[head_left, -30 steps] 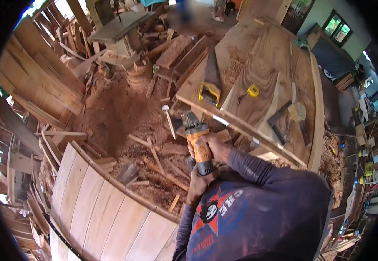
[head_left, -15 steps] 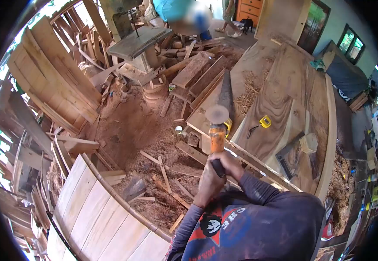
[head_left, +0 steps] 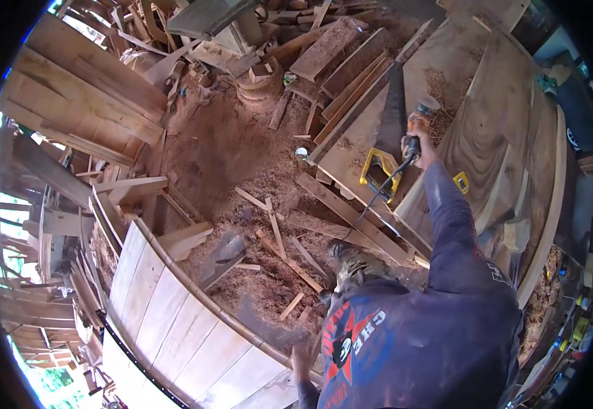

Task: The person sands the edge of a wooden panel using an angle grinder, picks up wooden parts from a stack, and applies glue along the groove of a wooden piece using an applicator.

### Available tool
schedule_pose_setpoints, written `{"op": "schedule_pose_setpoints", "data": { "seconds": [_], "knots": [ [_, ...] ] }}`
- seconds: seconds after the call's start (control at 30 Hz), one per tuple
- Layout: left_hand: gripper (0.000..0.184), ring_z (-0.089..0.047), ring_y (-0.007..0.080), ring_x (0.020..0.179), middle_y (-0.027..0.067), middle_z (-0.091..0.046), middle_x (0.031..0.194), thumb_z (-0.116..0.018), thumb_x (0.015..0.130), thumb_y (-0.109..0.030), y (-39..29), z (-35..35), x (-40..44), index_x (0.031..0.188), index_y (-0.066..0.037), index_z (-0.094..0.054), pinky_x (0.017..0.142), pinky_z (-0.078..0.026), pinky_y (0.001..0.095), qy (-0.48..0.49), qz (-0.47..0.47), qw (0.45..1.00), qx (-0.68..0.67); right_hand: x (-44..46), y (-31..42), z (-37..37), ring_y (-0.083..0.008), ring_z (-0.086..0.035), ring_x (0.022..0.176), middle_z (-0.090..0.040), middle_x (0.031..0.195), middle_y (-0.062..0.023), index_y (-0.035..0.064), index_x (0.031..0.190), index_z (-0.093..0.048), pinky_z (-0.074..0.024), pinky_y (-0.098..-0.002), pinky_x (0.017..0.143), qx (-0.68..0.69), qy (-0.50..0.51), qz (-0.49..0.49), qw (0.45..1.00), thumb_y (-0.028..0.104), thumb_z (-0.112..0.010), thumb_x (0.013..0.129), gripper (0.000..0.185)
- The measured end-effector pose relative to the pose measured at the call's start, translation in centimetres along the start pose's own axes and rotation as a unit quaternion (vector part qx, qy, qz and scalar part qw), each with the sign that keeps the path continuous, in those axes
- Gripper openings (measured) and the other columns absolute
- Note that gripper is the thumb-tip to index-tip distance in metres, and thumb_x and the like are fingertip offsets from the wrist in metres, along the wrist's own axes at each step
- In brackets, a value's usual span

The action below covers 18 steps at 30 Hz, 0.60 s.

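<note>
While the orange grinder [head_left: 417, 124] is held out over the large wooden board [head_left: 508, 116], its body is clamped by the fingers of the right hand [head_left: 424, 151]. The disc [head_left: 430, 103] is pointed away from the wearer; the black cord [head_left: 372, 204] is trailed back across the yellow-handled saw [head_left: 381, 174]. Beside the right sleeve, a yellow tape measure [head_left: 461, 182] is partly seen, its markings too small to be read. The left hand [head_left: 302, 358] is lowered by the curved panel's [head_left: 198, 327] edge; whether its fingers are together or apart cannot be told. On the dark shirt [head_left: 439, 341], "CHE" is printed in white; the red lettering is blurred.
</note>
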<state>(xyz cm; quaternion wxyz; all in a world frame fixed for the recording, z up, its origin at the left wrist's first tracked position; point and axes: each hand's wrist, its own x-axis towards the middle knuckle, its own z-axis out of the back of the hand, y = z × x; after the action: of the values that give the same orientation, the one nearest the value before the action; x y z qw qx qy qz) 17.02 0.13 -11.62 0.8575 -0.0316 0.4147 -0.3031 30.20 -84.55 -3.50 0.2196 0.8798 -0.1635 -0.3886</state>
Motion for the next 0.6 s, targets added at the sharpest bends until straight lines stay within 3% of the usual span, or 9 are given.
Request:
{"op": "schedule_pose_setpoints", "data": {
  "seconds": [0.07, 0.27, 0.37, 0.4, 0.47, 0.5, 0.53, 0.57, 0.6],
  "knots": [
    [0.035, -0.066, 0.0432, 0.108, 0.0220, -0.071, 0.114, -0.068, 0.093, -0.036, -1.6, -2.7, -3.1, 0.112, -0.007, -0.071, 0.092, -0.054, 0.0500, 0.028, 0.044, 0.994, -0.098, 0.8, 1.1, 0.9, -0.0223, -0.064, 0.063, -0.063, 0.083, -0.0100, 0.0054, 0.103, -0.054, -0.0558, -0.0308, 0.050, 0.018, -0.025, 0.069, 0.997, 0.019, -0.075, 0.081, 0.034],
    [0.037, -0.067, 0.0423, 0.106, 0.0212, -0.072, 0.112, -0.068, 0.092, -0.038, -7.4, -4.0, -2.9, 0.112, -0.007, -0.071, 0.091, -0.054, 0.0492, 0.029, 0.216, 0.928, -0.302, 0.6, 2.3, 1.6, -0.0215, -0.064, 0.061, -0.064, 0.075, -0.0088, 0.0062, 0.091, -0.061, -0.0505, -0.0331, 0.047, -0.070, -0.092, 0.051, 0.992, 0.026, -0.079, 0.080, 0.029],
    [0.038, -0.067, 0.0418, 0.105, 0.0208, -0.072, 0.111, -0.068, 0.092, -0.040, -8.4, -4.4, -2.5, 0.111, -0.007, -0.072, 0.091, -0.054, 0.0488, 0.005, 0.225, 0.911, -0.346, -3.9, -0.5, -3.3, -0.0172, -0.065, 0.060, -0.065, 0.071, -0.0048, 0.0064, 0.079, -0.064, -0.0473, -0.0319, 0.045, -0.387, -0.303, 0.121, 0.863, 0.025, -0.083, 0.075, 0.027],
    [0.038, -0.067, 0.0417, 0.104, 0.0207, -0.072, 0.110, -0.068, 0.092, -0.040, -8.7, -4.8, -2.6, 0.111, -0.007, -0.072, 0.090, -0.054, 0.0487, -0.007, 0.226, 0.905, -0.361, -3.5, -2.1, -2.1, -0.0176, -0.065, 0.058, -0.066, 0.069, -0.0044, 0.0064, 0.073, -0.063, -0.0495, -0.0322, 0.046, -0.400, -0.302, 0.154, 0.852, 0.024, -0.083, 0.075, 0.027],
    [0.039, -0.068, 0.0414, 0.104, 0.0205, -0.072, 0.110, -0.068, 0.092, -0.041, -9.3, -6.3, -2.9, 0.111, -0.007, -0.072, 0.090, -0.054, 0.0484, -0.050, 0.228, 0.880, -0.414, -4.2, -3.9, -2.8, -0.0174, -0.065, 0.056, -0.067, 0.074, -0.0050, 0.0055, 0.076, -0.063, -0.0563, -0.0318, 0.051, -0.354, -0.368, 0.188, 0.839, 0.020, -0.084, 0.076, 0.025],
    [0.039, -0.068, 0.0412, 0.103, 0.0203, -0.073, 0.110, -0.068, 0.092, -0.041, -9.3, -8.0, -2.5, 0.111, -0.007, -0.072, 0.090, -0.055, 0.0483, -0.079, 0.220, 0.861, -0.452, -2.3, -3.9, -0.3, -0.0177, -0.067, 0.062, -0.068, 0.077, -0.0068, 0.0043, 0.083, -0.068, -0.0594, -0.0323, 0.057, -0.332, -0.349, 0.129, 0.867, 0.017, -0.083, 0.078, 0.020],
    [0.039, -0.068, 0.0411, 0.103, 0.0202, -0.073, 0.109, -0.068, 0.092, -0.041, -9.0, -9.7, -1.7, 0.111, -0.007, -0.072, 0.090, -0.055, 0.0482, -0.124, 0.196, 0.822, -0.521, -0.9, -4.5, 1.7, -0.0187, -0.059, 0.069, -0.056, 0.074, -0.0015, 0.0054, 0.099, -0.073, -0.0554, -0.0344, 0.063, -0.363, -0.289, 0.166, 0.870, 0.035, -0.074, 0.089, 0.031],
    [0.040, -0.068, 0.0409, 0.103, 0.0201, -0.073, 0.109, -0.068, 0.092, -0.042, -8.6, -11.0, -0.8, 0.111, -0.007, -0.072, 0.090, -0.055, 0.0480, -0.156, 0.157, 0.805, -0.550, 0.6, -4.0, 3.3, -0.0189, -0.060, 0.068, -0.059, 0.078, -0.0033, 0.0038, 0.106, -0.075, -0.0566, -0.0342, 0.062, -0.370, -0.251, 0.164, 0.879, 0.029, -0.071, 0.092, 0.029],
    [0.038, -0.070, 0.0380, 0.101, 0.0196, -0.073, 0.109, -0.066, 0.092, -0.042, -7.8, -9.7, -1.0, 0.108, -0.009, -0.074, 0.091, -0.055, 0.0478, -0.123, 0.047, 0.918, -0.375, -3.3, -3.1, -2.1, -0.0176, -0.067, 0.075, -0.068, 0.082, -0.0097, 0.0047, 0.097, -0.079, -0.0618, -0.0336, 0.065, -0.386, -0.273, 0.157, 0.867, 0.020, -0.073, 0.091, 0.017]
  ]
}}
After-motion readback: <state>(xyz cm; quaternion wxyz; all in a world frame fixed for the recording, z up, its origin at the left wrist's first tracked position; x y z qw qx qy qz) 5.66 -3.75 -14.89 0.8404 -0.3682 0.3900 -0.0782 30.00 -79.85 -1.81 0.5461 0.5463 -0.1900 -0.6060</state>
